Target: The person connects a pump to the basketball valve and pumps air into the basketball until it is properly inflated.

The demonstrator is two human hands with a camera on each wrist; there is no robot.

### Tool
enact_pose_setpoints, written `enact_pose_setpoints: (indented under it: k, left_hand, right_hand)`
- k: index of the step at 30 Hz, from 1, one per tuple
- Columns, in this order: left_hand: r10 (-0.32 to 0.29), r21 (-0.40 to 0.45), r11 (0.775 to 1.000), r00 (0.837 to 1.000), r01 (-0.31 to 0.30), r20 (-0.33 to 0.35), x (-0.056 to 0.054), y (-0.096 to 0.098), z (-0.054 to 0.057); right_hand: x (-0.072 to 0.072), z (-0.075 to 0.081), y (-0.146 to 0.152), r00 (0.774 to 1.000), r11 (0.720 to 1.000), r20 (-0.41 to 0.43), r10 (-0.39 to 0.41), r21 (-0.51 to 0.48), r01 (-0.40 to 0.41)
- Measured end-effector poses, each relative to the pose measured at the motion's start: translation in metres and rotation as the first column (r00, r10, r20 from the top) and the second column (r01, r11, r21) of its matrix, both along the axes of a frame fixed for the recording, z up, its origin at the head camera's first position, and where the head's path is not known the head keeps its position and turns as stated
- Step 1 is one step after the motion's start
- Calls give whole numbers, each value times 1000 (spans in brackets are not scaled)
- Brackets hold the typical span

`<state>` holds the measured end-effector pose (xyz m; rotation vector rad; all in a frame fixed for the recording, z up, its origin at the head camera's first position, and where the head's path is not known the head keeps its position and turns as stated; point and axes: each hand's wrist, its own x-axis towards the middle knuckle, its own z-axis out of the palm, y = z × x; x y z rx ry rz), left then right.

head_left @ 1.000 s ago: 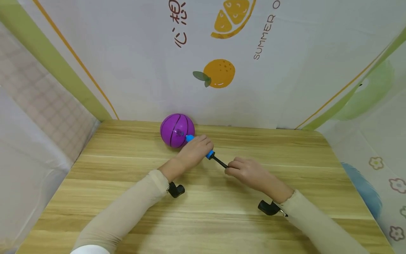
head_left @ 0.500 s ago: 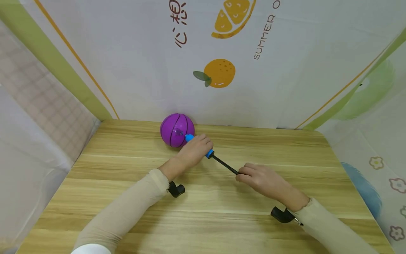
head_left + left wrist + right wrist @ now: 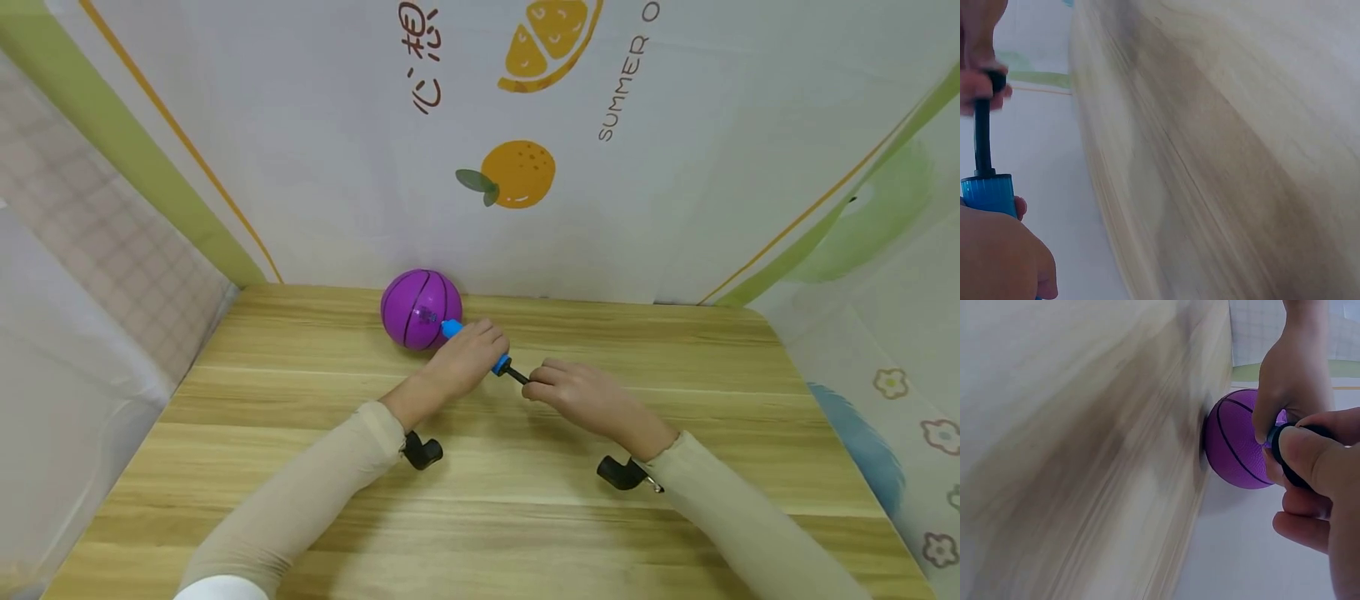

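A purple ball point(image 3: 418, 308) with black basketball lines sits at the back of the table. The blue barrel of a hand pump point(image 3: 990, 192) is wrapped by my left hand point(image 3: 467, 358), its blue tip right at the ball's side. My right hand point(image 3: 573, 392) grips the pump's black handle point(image 3: 996, 81), fingers and thumb curled round it. A short length of black rod point(image 3: 982, 134) shows between barrel and handle. In the right wrist view the ball point(image 3: 1238, 440) lies beyond both hands, and the left hand covers most of the barrel.
The wooden table point(image 3: 480, 533) reaches back to a white printed cloth point(image 3: 337, 167) that hangs right behind the ball. Black wrist-camera mounts point(image 3: 423, 452) stick out under both forearms, low over the table.
The right hand drew the handle out toward the lower right, lengthening the rod, then pushed it back in toward the barrel. The left hand and ball shifted only slightly.
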<state>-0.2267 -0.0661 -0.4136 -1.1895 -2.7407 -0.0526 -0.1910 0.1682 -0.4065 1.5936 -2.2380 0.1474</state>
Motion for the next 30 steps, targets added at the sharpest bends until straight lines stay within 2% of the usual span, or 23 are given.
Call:
enact_pose_setpoints:
  k: [7,14,18,30]
  left_hand:
    - [-27,14,1000,999,27,-24,2,3,-5]
    - [-44,17,999,998,45,-43,3,0,-4]
    - [-48,6,999,998,48,-30,2,-1,-3]
    - [-1,-20,1000,1000,1,-1,-1,-7,-1]
  right_hand:
    - [-10,-5,-13,1000,1000,-24,-7,2,7]
    - [-9,-11,-14,998,1000,-67,-2,-24,0]
    - [-2,-10,-7,998,999,-59,15,-48,-17]
    - [25,-6,32,998,994,-24,61,-85,-63]
